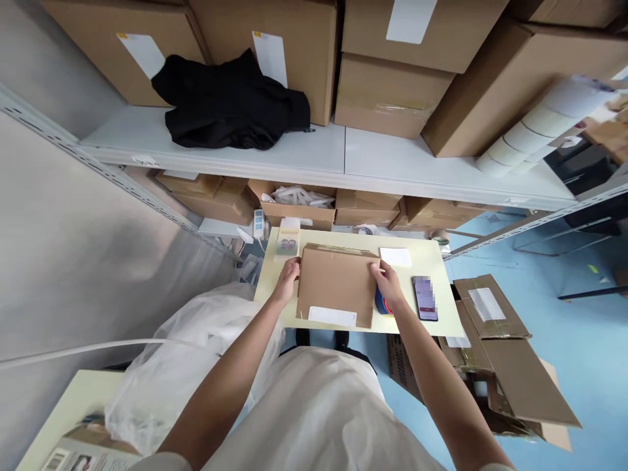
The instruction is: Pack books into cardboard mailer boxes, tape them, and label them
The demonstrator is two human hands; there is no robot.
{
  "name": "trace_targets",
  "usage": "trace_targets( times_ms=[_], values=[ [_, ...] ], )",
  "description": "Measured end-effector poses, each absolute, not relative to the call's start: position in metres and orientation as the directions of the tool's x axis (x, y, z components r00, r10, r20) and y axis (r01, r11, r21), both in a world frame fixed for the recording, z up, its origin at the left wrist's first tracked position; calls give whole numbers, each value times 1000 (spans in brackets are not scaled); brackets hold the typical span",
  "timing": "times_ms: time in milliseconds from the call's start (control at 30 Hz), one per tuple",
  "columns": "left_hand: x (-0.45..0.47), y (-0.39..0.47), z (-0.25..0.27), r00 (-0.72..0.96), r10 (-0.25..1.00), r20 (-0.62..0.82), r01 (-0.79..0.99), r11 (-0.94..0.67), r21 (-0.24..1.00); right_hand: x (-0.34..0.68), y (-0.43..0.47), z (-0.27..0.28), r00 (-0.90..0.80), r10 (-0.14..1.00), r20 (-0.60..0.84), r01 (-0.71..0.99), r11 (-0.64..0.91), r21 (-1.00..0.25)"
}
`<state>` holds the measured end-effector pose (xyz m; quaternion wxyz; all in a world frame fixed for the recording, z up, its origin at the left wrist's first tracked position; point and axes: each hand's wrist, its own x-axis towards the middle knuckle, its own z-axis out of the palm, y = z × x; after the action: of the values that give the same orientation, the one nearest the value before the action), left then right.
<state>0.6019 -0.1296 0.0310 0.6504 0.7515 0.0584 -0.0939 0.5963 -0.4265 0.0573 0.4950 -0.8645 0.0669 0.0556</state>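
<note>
A flat brown cardboard box [338, 282] with a white label [332, 316] along its near edge lies between my hands over the pale yellow table [444, 314]. My left hand [287, 280] grips its left side near the far corner. On the opposite side my right hand [386, 282] holds the edge, thumb on top. Partly hidden by the right hand is a blue tape roll [381, 302]. Farther right lies a phone [424, 297] with its screen lit, and behind it a white paper [395, 256]. A small printed package [288, 238] stands beyond my left hand.
A metal shelf [314, 154] crosses behind the table, bearing large cartons [395, 95], a black garment [230, 101] and white rolls [542, 127]. Opened cartons [490, 347] sit on the floor at right. A translucent plastic bag [196, 340] bulges at left.
</note>
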Motion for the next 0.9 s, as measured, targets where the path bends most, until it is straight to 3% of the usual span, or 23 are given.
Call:
trace_targets(
  times_ms=[133, 300, 433, 600, 733, 900],
  values=[
    [612, -144, 14, 961, -19, -277, 267, -213, 940, 607, -419, 41, 921, -264, -287, -379, -432, -818],
    [613, -150, -12, 936, -53, -347, 320, -281, 905, 605, -413, 18, 900, -232, -368, -434, -422, -796],
    [600, -136, -29, 944, -51, -325, 291, -334, 897, 583, -425, 3, 902, -196, -386, -432, -467, -772],
    [554, -106, -47, 965, -137, -224, 116, -546, 829, 515, -448, -29, 976, -48, -211, -204, -535, -820],
    [536, -112, -49, 960, -211, -183, 31, -571, 820, 487, -442, -37, 994, 83, -75, -8, -618, -786],
    [555, -143, -16, 997, -29, -73, 45, -557, 829, 524, -431, -2, 998, 23, 56, 58, -632, -773]
  ],
)
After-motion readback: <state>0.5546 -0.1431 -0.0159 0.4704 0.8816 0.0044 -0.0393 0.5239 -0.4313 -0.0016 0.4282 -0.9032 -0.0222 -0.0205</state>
